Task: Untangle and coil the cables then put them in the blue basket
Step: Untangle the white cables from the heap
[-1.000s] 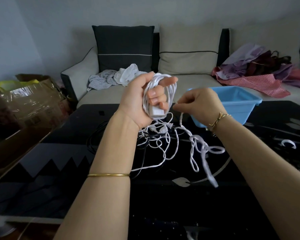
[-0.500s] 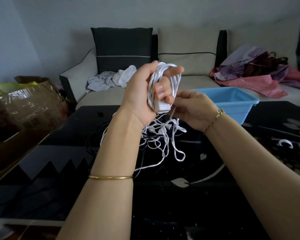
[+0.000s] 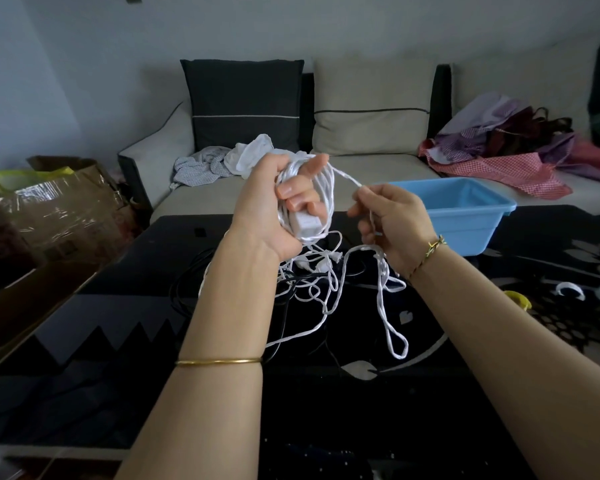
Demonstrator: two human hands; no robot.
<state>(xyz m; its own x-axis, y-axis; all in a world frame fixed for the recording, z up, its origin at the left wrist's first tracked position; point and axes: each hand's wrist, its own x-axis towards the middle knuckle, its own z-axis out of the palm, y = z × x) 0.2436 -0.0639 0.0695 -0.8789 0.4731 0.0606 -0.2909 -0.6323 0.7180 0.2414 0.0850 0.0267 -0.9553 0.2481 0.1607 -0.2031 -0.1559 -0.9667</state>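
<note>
My left hand (image 3: 274, 206) is raised over the table and grips a partly wound coil of white cable (image 3: 321, 188) with a white box-shaped plug at its lower end. My right hand (image 3: 392, 223) pinches the free strand of the same white cable just right of the coil. The loose rest of the white cable (image 3: 385, 306) hangs in loops down to the black table. A black cable (image 3: 184, 289) lies tangled under it on the left. The blue basket (image 3: 465, 216) stands behind my right hand.
The dark glass table (image 3: 326, 410) carries a small yellow item (image 3: 518, 299) and white bits (image 3: 568, 289) at the right. Behind it is a sofa (image 3: 361, 174) with cushions and heaps of cloth. Cardboard boxes (image 3: 59, 209) stand on the left.
My right hand has moved away to the right of the coil, drawing a strand of white cable taut from its top. The hanging loops have shifted lower and right.
</note>
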